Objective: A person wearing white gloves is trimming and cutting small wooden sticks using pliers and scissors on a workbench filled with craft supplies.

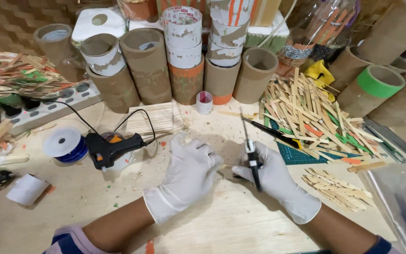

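A pair of scissors (252,150) with black handles and thin metal blades stands nearly upright over the wooden table, its tip pointing away from the person. The blades look almost closed. A small, thin, pale wooden stick piece (225,166) lies level just left of the handles, very small and partly hidden, so its shape is hard to tell.
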